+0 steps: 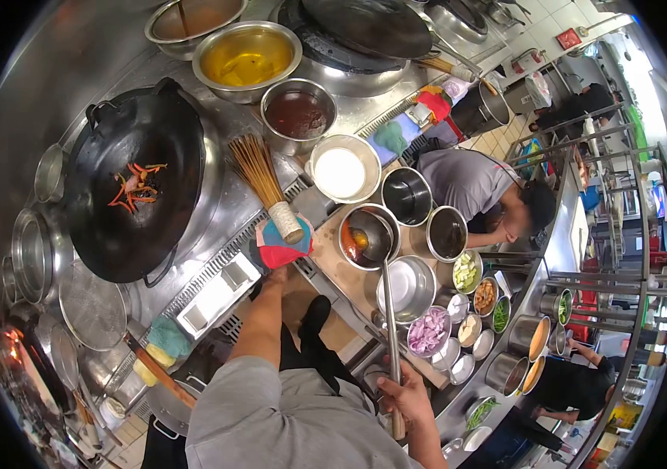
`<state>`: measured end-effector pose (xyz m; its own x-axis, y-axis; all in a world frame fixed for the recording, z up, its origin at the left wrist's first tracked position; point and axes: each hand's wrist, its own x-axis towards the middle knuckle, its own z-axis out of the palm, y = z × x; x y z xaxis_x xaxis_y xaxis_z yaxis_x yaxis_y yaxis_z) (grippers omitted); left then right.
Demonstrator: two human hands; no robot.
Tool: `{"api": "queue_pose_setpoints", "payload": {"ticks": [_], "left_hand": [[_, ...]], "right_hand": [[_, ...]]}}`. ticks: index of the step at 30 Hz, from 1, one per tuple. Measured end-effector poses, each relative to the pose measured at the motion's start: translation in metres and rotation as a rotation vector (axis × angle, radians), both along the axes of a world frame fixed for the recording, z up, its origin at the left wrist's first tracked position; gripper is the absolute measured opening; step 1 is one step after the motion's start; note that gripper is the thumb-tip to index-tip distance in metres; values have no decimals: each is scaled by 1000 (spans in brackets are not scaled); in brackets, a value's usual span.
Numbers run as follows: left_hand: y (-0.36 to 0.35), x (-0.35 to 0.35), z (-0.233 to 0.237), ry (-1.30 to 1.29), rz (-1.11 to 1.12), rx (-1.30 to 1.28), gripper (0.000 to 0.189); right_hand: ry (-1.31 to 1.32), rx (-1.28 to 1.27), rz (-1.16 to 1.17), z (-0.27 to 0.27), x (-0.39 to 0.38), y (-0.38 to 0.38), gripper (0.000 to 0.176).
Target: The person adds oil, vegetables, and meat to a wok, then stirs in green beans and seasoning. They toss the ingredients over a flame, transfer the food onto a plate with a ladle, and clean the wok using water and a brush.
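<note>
A black wok (pixel 99 227) stands on the stove at the left, with orange-red strips (pixel 136 187) at its bottom. My right hand (pixel 410 395) is wrapped round the handle of a long metal ladle (pixel 392 336). The ladle's bowl rests in a round metal pot (pixel 346 254) and has dark reddish-orange sauce in it. My left hand (pixel 277 273) is at the stove's front edge by a red and teal cloth (pixel 286 252); the cloth hides most of its fingers. A bamboo brush (pixel 259 176) lies just above the cloth.
Metal bowls of yellow oil (pixel 246 62), dark red sauce (pixel 298 113) and white powder (pixel 341 172) stand behind the brush. Chopped red onion (pixel 429 332) and other ingredients fill bowls at the right. A mesh strainer (pixel 92 306) lies lower left. A co-worker (pixel 470 184) leans over the counter.
</note>
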<state>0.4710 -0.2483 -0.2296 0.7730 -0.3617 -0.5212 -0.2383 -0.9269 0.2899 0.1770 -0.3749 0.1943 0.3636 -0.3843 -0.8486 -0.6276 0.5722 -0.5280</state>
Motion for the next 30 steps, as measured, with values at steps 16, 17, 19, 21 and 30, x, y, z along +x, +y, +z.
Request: {"api": "queue_pose_setpoints", "payload": {"ticks": [16, 17, 19, 21, 30], "left_hand": [[15, -9, 4, 33, 29, -4, 41], [13, -9, 3, 34, 32, -6, 41], [12, -9, 4, 36, 30, -10, 41], [11, -9, 3, 36, 33, -15, 41], [3, -9, 2, 45, 54, -60, 40]], "right_hand": [[-92, 274, -163, 26, 0, -16, 50], [-111, 300, -187, 27, -2, -16, 51], [-153, 341, -217, 28, -6, -17, 52], [-196, 371, -232, 30, -10, -17, 53], [-159, 297, -214, 44, -6, -7, 53]]}}
